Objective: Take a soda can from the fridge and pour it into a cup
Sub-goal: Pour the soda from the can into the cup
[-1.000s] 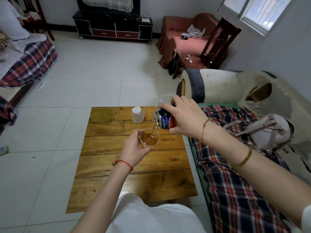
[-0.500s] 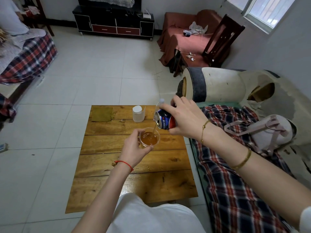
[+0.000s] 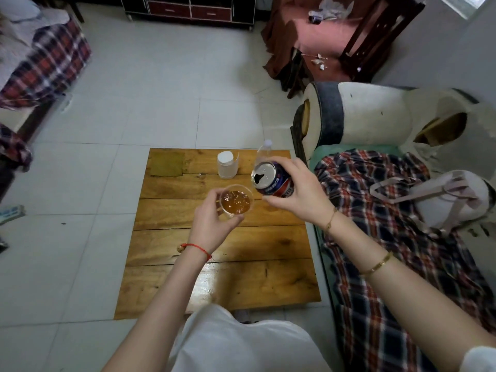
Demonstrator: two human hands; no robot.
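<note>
Left hand (image 3: 212,224) wrapped around a clear cup (image 3: 236,203), fingers curled on its near side, held above the wooden worktop (image 3: 220,277). Cup about filled with amber soda, bubbles on top. Right hand (image 3: 300,194) gripped the soda can (image 3: 272,181) by its body, blue and red with white lettering, tilted with its silver top toward the cup; tab opening dark, no stream visible between can and cup. Can just beside the cup's rim, slightly higher, the two apart. Behind the can, a clear plastic bottle (image 3: 264,154) stood upright on the worktop, partly hidden by the can. Left of it, a small translucent jar with a white lid (image 3: 226,165), also upright; contents not discernible. Right of the worktop, a plaid blanket (image 3: 402,237) over a sofa, with a pale bag (image 3: 451,202) lying on it
</note>
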